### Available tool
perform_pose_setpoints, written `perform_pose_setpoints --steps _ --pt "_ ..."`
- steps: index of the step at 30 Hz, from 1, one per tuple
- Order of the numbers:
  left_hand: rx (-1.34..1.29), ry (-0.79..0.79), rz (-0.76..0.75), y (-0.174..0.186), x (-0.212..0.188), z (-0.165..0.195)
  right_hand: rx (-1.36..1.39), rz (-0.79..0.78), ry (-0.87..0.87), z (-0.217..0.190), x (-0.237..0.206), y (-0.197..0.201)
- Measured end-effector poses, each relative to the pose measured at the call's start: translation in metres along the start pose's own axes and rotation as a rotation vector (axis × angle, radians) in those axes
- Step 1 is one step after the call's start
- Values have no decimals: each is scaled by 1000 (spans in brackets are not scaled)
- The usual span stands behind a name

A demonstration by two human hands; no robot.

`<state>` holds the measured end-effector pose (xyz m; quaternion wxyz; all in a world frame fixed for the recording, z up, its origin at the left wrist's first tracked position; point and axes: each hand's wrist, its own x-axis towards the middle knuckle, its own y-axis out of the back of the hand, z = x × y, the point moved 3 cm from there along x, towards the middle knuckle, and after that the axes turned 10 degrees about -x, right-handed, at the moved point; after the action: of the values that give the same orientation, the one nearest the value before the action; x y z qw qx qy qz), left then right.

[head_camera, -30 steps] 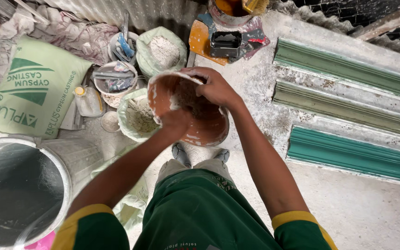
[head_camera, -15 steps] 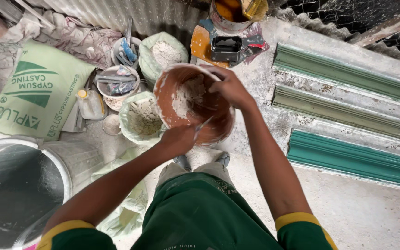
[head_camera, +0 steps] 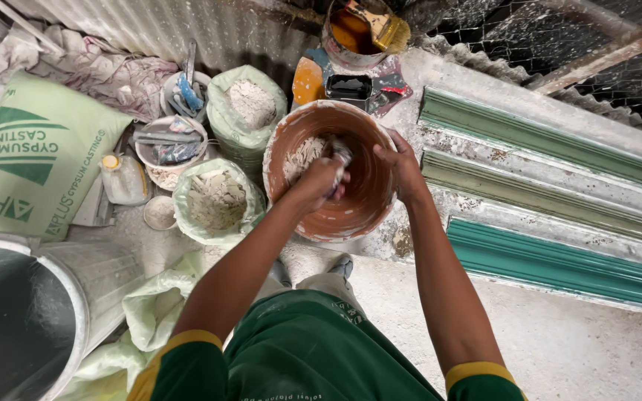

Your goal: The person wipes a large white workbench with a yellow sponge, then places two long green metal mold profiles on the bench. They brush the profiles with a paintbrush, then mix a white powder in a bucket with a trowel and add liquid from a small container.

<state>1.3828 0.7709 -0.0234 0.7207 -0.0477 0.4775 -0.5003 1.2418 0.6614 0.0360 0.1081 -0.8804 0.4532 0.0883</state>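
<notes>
Currently, left hand [head_camera: 319, 180] clamped on a scraper [head_camera: 341, 154] inside the orange bowl [head_camera: 365, 208], right hand [head_camera: 403, 167] gripping the rim; recommend firm bracing and short scraping strokes.

A rough plaster-casting workshop is shown, probably open-air or in a shed. A dusty grey concrete floor [head_camera: 559, 349] is seen, backed by a corrugated metal sheet wall [head_camera: 150, 30]. A pale green printed sack of casting plaster [head_camera: 31, 160] is laid beside light green plastic bags filled with white powder [head_camera: 217, 200]. Long green moulded cornice strips [head_camera: 551, 148] are set side by side on the floor. A plaster-smeared orange round mixing bowl [head_camera: 365, 215], a large grey metal drum [head_camera: 46, 312] and a small tub of tools [head_camera: 165, 145] are crowded together.
</notes>
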Motion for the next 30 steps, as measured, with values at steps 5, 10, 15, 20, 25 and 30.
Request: perform_pose_setpoints --steps 5,10,15,20,25,30 --pt "216 -15 -70 -18 12 -30 -5 3 -5 9 -17 5" --pt "-521 -76 -57 -6 1 -35 4 72 17 13 -28 7" --pt "505 -127 -114 0 0 -30 -49 -8 28 11 -25 5" --pt "-670 -120 -123 7 -18 -30 -112 -16 64 17 -16 2" --pt "1212 -188 -155 21 -54 -17 -230 19 -161 10 -19 4" --pt "1387 -414 -41 44 -74 19 -585 -81 -633 -19 -52 -24"
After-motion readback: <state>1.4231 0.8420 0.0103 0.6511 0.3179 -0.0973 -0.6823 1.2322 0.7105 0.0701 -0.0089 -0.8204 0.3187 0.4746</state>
